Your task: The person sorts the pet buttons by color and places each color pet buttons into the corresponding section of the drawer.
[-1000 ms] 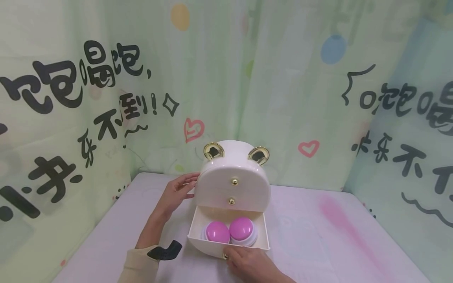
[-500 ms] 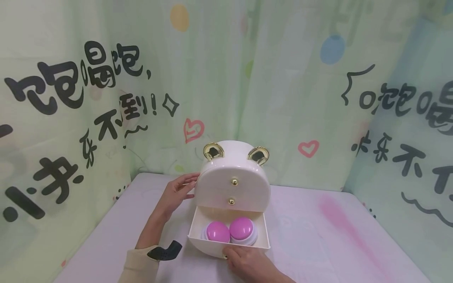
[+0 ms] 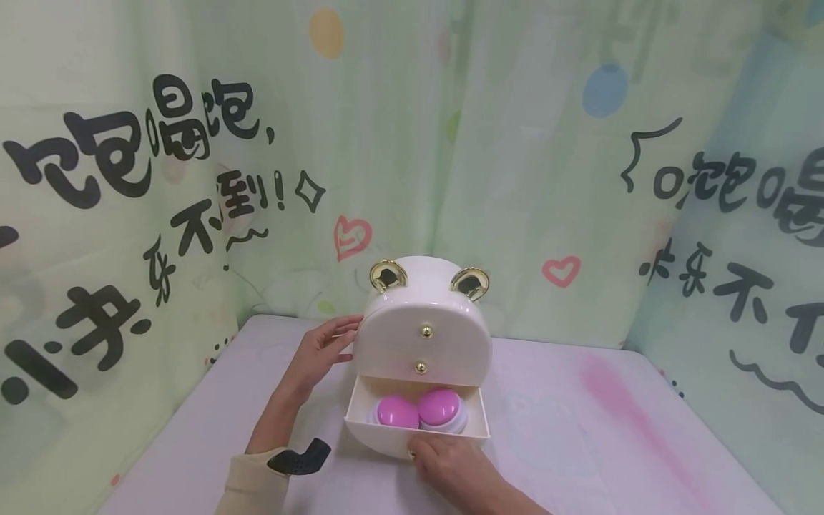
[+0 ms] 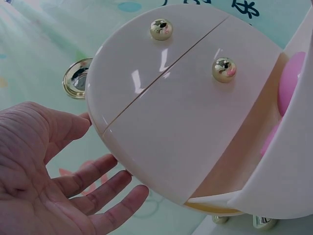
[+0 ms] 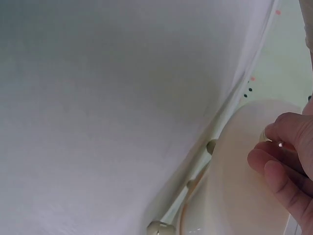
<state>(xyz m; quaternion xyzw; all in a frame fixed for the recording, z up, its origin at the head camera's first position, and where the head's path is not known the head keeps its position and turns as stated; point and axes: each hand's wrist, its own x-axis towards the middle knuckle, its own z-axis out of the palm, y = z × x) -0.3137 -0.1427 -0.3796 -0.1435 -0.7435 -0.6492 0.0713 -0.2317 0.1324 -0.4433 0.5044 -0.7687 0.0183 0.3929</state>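
A white rounded drawer box point(image 3: 386, 350) with gold-rimmed ears stands on the table, its lowest drawer point(image 3: 380, 438) pulled out. Two round containers with pink domed lids lie side by side inside: a left container point(image 3: 397, 412) and a right container point(image 3: 440, 408). My right hand point(image 3: 453, 465) pinches the small gold knob point(image 5: 264, 137) on the drawer front between thumb and fingers. At the box's left side, my left hand point(image 4: 63, 171) has its fingers spread and fingertips against the curved wall. The upper gold knobs are visible, among them the top knob point(image 4: 161, 29).
Under the box is a table with a pale lilac cover point(image 3: 553, 429), marked by a pink streak point(image 3: 624, 408) on the right. Pale green curtains point(image 3: 515, 179) with black lettering and hearts surround it on the left, back and right. A black strap point(image 3: 300, 458) sits on the left wrist.
The bottom drawer has slid a little inward, carrying both pink-lidded containers toward the box. My right hand has moved with its knob. My left hand stays in place.
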